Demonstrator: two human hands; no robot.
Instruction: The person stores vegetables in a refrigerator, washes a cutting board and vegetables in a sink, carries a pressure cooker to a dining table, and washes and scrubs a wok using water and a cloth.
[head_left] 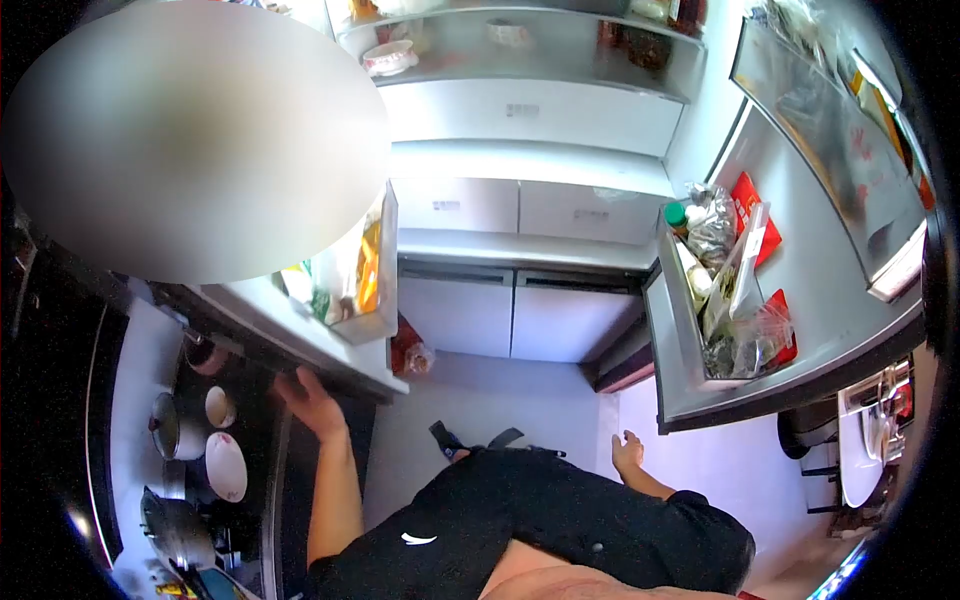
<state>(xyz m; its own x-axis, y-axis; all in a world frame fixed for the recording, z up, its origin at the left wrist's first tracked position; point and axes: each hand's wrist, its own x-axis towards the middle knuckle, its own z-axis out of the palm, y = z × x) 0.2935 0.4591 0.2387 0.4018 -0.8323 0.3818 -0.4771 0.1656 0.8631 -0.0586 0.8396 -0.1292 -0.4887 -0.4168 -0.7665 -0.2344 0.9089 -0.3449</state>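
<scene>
Both doors of a refrigerator stand wide apart in front of me. My left hand [310, 402] is raised with its fingers spread, close to the lower edge of the left fridge door [375, 375]; whether it touches the door I cannot tell. My right hand [628, 452] hangs low beside my body, fingers loosely apart and nothing in them. Nearest to it is the right fridge door [690, 405], whose lower bin [655, 300] holds bagged food, a red packet [752, 215] and a green-capped bottle [677, 216]. A blurred oval hides much of the left door.
Inside the fridge, a bowl [390, 58] sits on a shelf above white drawers [460, 208]. Left is a dark counter with a white plate [226, 466], a pot [180, 430] and a lidded pan [178, 530]. A red bag [410, 350] lies by the fridge's base. A table [858, 460] stands right.
</scene>
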